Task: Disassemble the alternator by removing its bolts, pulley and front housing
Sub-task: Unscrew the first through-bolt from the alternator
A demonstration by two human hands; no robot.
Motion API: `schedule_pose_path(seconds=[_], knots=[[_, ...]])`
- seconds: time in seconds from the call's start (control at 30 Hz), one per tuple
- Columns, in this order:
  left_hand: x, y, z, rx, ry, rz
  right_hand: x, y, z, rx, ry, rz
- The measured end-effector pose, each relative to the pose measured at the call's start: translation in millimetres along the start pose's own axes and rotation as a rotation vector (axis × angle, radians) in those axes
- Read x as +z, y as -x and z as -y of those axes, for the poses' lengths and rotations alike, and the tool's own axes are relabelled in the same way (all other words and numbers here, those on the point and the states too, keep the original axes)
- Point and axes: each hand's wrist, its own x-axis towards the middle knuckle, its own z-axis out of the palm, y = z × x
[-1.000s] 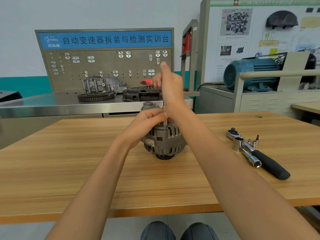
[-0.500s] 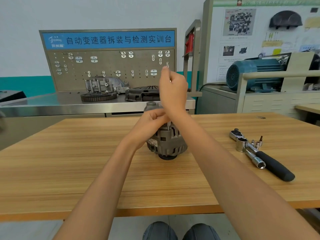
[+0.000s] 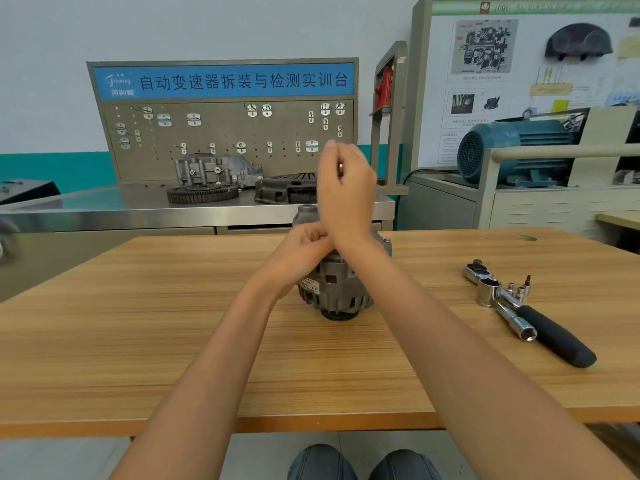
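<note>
My right hand (image 3: 346, 188) pinches something small, unclear what, at twelve o'clock above the upright alternator (image 3: 337, 285); left hand (image 3: 304, 252) holds its top.

Alternator (image 3: 337, 287): we see it standing on the wooden bench (image 3: 138, 341), pulley end down; grey ribbed housing, a small label on its side
Left hand (image 3: 299, 252): we see its fingers curled against the alternator's upper edge
Right hand (image 3: 346, 188): raised above the alternator, wrist crossing over the left hand; fingers curled, a small metal piece glinting between them; we cannot tell what it is
Ratchet wrench (image 3: 530, 311): lying to the right on the bench, black handle toward us; sockets and a bit just beside it
Behind: a steel counter with a gear ring (image 3: 202, 194) and castings; a pegboard; a blue motor (image 3: 512, 150)
</note>
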Motion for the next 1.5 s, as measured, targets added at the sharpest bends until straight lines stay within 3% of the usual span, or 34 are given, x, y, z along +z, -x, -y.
schedule_pose_path(seconds=[0.1, 0.3, 0.4, 0.5, 0.6, 0.67, 0.73, 0.9, 0.97, 1.03, 1.17, 1.23, 1.3, 1.4, 1.5], knots=[[2, -1, 2, 0.009, -0.012, -0.017, 3, -2, -1, -0.026, 0.132, -0.064], [3, -4, -1, -0.036, -0.012, 0.02, -7, -24, 3, 0.454, -0.511, 0.238], [4, -3, -3, -0.059, -0.028, 0.024, -7, -25, 5, 0.529, -0.624, 0.262], [4, -1, -5, -0.048, -0.036, 0.033, -5, -14, 5, 0.37, -0.411, 0.125], [3, -1, -3, -0.043, -0.057, 0.003, -2, 4, -3, -0.061, 0.168, -0.022], [4, -2, -2, -0.047, -0.083, -0.014, -1, 6, -4, -0.16, 0.387, -0.12], [4, -2, -1, -0.046, -0.09, -0.023, -1, 0, -1, -0.073, 0.251, -0.07], [6, -2, -4, -0.065, -0.022, 0.019, -8, -18, 5, 0.417, -0.433, 0.211], [6, -2, -5, -0.064, -0.03, 0.017, -10, -20, 3, 0.47, -0.517, 0.221], [4, -1, -6, -0.062, -0.039, 0.021, -9, -15, 4, 0.375, -0.389, 0.172], [5, 1, -4, -0.046, -0.068, -0.007, -2, 7, -1, -0.083, 0.298, -0.043], [5, 0, -2, -0.033, -0.076, -0.02, -2, 6, -1, -0.164, 0.466, -0.111], [6, -2, -1, -0.023, -0.068, -0.024, -5, 0, 0, -0.091, 0.3, -0.022], [6, -3, -2, -0.044, -0.046, -0.009, -9, -10, 5, 0.182, -0.147, 0.157], [5, -3, -3, -0.036, -0.013, 0.012, -14, -18, 6, 0.43, -0.451, 0.227]])
